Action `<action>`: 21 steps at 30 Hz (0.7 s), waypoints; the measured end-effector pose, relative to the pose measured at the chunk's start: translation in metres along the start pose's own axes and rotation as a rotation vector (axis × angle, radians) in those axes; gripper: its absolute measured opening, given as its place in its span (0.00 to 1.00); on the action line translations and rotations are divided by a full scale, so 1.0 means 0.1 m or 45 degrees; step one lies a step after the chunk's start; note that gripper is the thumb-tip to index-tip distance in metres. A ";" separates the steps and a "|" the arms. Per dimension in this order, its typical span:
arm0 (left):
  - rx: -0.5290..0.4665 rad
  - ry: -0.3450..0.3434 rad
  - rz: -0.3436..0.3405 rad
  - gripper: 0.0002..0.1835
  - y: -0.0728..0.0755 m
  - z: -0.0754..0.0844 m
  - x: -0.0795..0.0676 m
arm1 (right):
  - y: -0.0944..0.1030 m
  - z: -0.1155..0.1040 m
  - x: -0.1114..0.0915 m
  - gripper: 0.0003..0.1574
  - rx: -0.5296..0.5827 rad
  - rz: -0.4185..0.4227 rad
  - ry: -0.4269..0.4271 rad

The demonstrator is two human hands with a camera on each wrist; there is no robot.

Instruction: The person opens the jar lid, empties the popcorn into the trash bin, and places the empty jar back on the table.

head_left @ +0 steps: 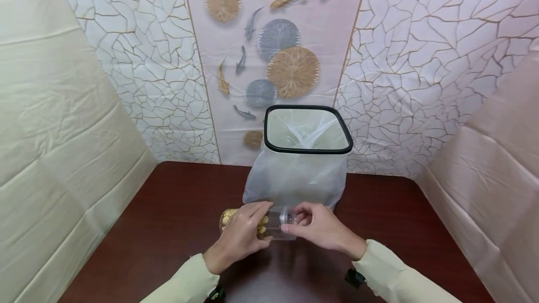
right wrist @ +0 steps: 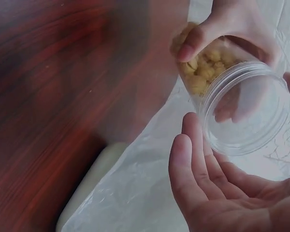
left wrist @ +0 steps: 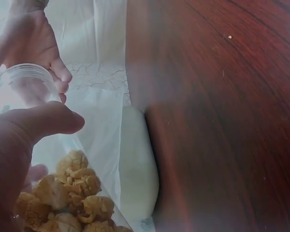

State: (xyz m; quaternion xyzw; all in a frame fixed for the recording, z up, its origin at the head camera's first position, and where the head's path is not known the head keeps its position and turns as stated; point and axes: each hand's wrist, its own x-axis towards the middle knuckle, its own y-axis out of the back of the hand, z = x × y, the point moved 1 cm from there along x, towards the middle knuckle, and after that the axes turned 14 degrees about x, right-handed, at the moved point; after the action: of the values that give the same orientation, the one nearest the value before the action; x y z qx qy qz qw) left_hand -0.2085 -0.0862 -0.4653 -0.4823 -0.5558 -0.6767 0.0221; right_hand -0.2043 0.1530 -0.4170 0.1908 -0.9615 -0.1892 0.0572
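A clear plastic jar point(head_left: 274, 222) lies on its side above the table, its threaded mouth point(right wrist: 212, 104) pointing right. Light-brown popcorn point(left wrist: 82, 198) fills its base end. My left hand point(head_left: 241, 229) grips the jar round its middle, with the thumb point(left wrist: 53, 118) across the side facing that wrist's camera. Around the mouth, my right hand point(head_left: 319, 226) is cupped with loosely bent fingers point(right wrist: 183, 159), and its thumb is near the opposite side of the rim. Whether these fingers touch the rim, I cannot tell. No lid shows clearly in any view.
Just beyond the hands stands a pale bin with a black rim point(head_left: 309, 151) and a translucent liner bag point(head_left: 294, 176). Dark red-brown table point(head_left: 177, 219) extends to both sides. A tiny crumb point(left wrist: 230, 36) lies on it. Patterned cloth walls point(head_left: 160, 60) enclose the back and sides.
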 end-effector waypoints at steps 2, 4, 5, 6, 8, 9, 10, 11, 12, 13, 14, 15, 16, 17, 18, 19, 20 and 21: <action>0.008 0.003 0.016 0.46 0.02 -0.01 -0.01 | -0.02 -0.01 0.01 0.36 -0.015 0.002 0.037; 0.024 0.006 0.030 0.46 0.04 -0.01 -0.02 | -0.04 -0.02 0.02 0.36 -0.025 -0.002 0.072; 0.034 0.006 0.035 0.45 0.05 -0.02 -0.02 | -0.05 -0.01 0.03 0.35 -0.027 -0.004 0.089; 0.043 0.007 0.040 0.45 0.06 -0.02 -0.02 | -0.06 -0.01 0.03 0.35 -0.035 -0.004 0.105; 0.061 0.006 0.050 0.44 0.08 -0.03 -0.03 | -0.07 -0.01 0.04 0.34 -0.047 -0.006 0.135; 0.073 0.005 0.053 0.44 0.09 -0.03 -0.03 | -0.07 -0.01 0.05 0.34 -0.052 -0.004 0.150; 0.082 0.003 0.059 0.43 0.09 -0.04 -0.03 | -0.07 -0.01 0.05 0.34 -0.061 -0.002 0.166; 0.089 0.002 0.065 0.42 0.10 -0.04 -0.03 | -0.08 -0.01 0.05 0.34 -0.071 0.001 0.184; 0.094 0.000 0.075 0.42 0.10 -0.04 -0.03 | -0.08 -0.01 0.05 0.34 -0.084 0.005 0.203; 0.101 -0.003 0.084 0.41 0.11 -0.05 -0.03 | -0.08 -0.01 0.06 0.34 -0.095 0.010 0.224; 0.106 -0.006 0.095 0.41 0.11 -0.05 -0.03 | -0.09 0.00 0.06 0.34 -0.104 0.019 0.242; 0.113 -0.008 0.104 0.40 0.11 -0.05 -0.03 | -0.09 0.00 0.06 0.33 -0.119 0.027 0.266; 0.119 -0.011 0.113 0.40 0.12 -0.05 -0.03 | -0.10 0.00 0.06 0.32 -0.132 0.035 0.290; 0.123 -0.014 0.118 0.40 0.12 -0.05 -0.03 | -0.10 0.01 0.06 0.30 -0.144 0.042 0.316; 0.128 -0.015 0.119 0.39 0.13 -0.05 -0.03 | -0.11 0.01 0.05 0.28 -0.156 0.048 0.346; 0.132 -0.015 0.112 0.39 0.13 -0.05 -0.03 | -0.11 0.01 0.05 0.27 -0.170 0.057 0.378; 0.131 -0.017 0.107 0.39 0.14 -0.05 -0.03 | -0.12 0.02 0.05 0.25 -0.197 0.057 0.424; 0.121 -0.011 0.086 0.40 0.14 -0.05 -0.04 | -0.13 0.02 0.04 0.26 -0.240 0.053 0.481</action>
State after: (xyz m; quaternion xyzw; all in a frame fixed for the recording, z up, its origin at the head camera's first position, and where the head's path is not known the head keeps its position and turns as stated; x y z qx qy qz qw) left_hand -0.2018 -0.0974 -0.4575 -0.5022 -0.5709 -0.6462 0.0653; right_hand -0.2041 0.1409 -0.4233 0.1967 -0.9154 -0.2381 0.2581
